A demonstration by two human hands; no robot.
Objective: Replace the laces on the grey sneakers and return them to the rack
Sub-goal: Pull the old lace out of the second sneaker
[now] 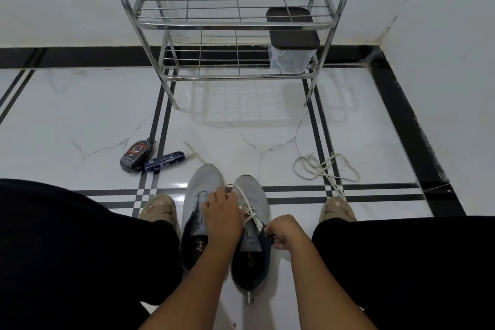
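With the grey sneakers (227, 211) side by side on the floor before the rack (233, 24), she'd do well to keep her right hand (281, 232) pinching the collar taut while her left hand (221, 213), fingers curled, works the white lace (250, 206) evenly through.

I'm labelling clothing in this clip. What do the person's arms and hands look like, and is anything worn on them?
Both forearms are bare up to the frame edge: no sleeves in view. The left hand and right hand wear no gloves, and no rings, watch or bracelet can be seen.
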